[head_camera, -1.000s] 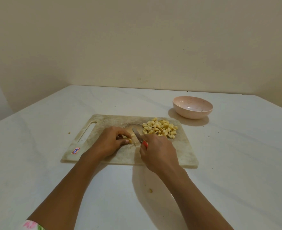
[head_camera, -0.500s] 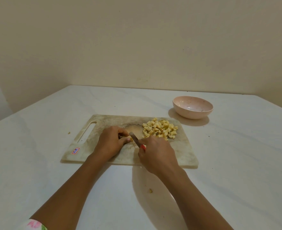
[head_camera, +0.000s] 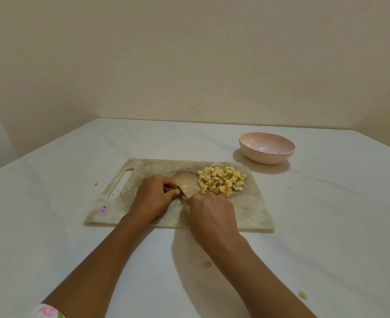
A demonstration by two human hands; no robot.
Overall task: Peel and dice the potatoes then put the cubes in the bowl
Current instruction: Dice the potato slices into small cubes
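Potato piece (head_camera: 183, 187) pinned on the cutting board (head_camera: 246, 212) for dicing, most of the cutting apparently done.

Pins that last pale bit under the curled fingertips of the left hand (head_camera: 153, 196); grips the knife (head_camera: 182, 191) in the right hand (head_camera: 210, 212), fist closed round a mostly hidden handle, blade down just beside the left fingertips. Probably light, firm and wet-slick, so apt to skid: best held low at the sides, fingertips tucked back from the edge. Leaves a heap of potato cubes (head_camera: 221, 180) on the board's far right, just beyond the right hand; small and loose, likely easier scooped than pinched. Finds the pink bowl (head_camera: 265, 157) past the board's far right corner, apart from it, no cubes visible inside. Works on a white counter (head_camera: 327, 226) with a few stray scraps (head_camera: 208, 263), below a bare cream wall (head_camera: 189, 65).
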